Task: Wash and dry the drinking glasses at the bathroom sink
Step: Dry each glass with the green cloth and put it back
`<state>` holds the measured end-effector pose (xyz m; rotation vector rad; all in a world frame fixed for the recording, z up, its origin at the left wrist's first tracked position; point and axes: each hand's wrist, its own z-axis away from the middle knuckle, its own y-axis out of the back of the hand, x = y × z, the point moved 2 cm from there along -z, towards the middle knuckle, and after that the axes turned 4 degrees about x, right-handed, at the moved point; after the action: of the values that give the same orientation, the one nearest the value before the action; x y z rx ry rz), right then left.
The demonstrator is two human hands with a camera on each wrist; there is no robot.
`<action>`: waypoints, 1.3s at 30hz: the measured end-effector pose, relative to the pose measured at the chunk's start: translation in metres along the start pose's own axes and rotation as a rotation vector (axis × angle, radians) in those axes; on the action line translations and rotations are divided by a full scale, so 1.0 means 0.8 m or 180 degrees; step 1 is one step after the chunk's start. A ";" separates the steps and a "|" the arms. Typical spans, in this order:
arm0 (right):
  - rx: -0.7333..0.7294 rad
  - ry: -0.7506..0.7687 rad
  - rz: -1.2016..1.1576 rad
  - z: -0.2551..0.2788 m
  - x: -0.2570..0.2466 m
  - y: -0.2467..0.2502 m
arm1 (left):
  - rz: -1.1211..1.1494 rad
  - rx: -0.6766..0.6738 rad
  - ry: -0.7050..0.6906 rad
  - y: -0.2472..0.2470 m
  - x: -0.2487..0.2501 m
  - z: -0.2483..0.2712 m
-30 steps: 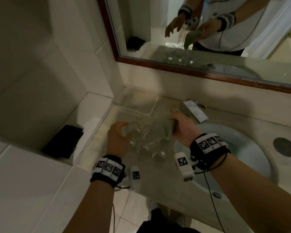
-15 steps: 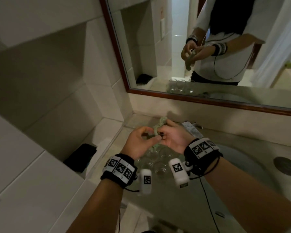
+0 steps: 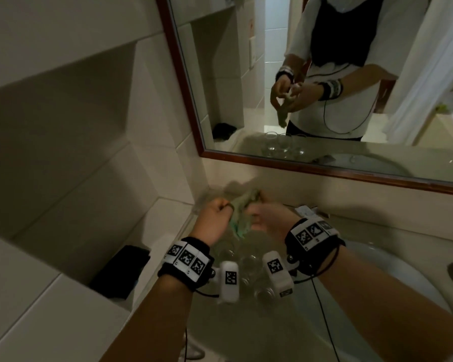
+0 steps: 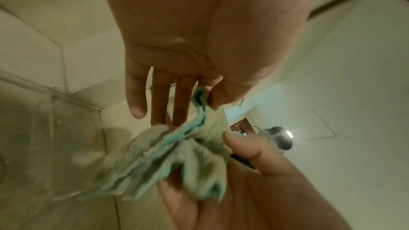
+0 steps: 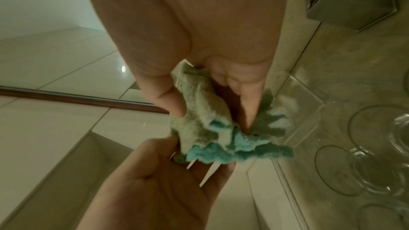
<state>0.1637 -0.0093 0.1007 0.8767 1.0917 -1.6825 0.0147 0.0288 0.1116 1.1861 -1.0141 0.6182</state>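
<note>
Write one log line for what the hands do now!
left hand: pinches cloth | right hand: grips cloth | glasses: on counter, untouched

A bathroom: pale wall tiles (image 3: 71,142) meet a stone vanity counter (image 3: 249,322) with an inset white basin (image 3: 392,270). Above hangs a wood-framed mirror (image 3: 246,100), and clear drinking glasses (image 3: 249,267) stand on the counter.

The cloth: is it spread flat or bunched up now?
Bunched up. The cloth hangs crumpled in folds between the left hand and right hand, both pinching it.
</note>
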 end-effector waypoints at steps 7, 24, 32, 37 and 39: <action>0.0421 0.0154 0.0911 -0.078 -0.013 0.013 | 0.1067 -0.0226 0.0657 0.051 -0.047 -0.101; 0.1622 -0.0694 0.1310 -0.265 0.053 0.056 | 0.1184 -0.0578 0.1799 0.058 -0.211 -0.264; 0.1488 -0.0900 0.1448 -0.304 0.096 0.053 | -0.0284 -0.0667 0.1045 0.041 -0.253 -0.304; 0.1553 -0.0866 0.1580 -0.318 0.109 0.061 | -0.0720 -0.0926 0.0991 0.023 -0.267 -0.322; 0.1553 -0.0840 0.1606 -0.318 0.110 0.064 | -0.0765 -0.1002 0.1014 0.017 -0.273 -0.327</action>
<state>0.2038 0.1913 -0.0820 1.0849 0.2419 -1.5843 -0.0126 0.3043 -0.0874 0.8802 -0.6574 0.4212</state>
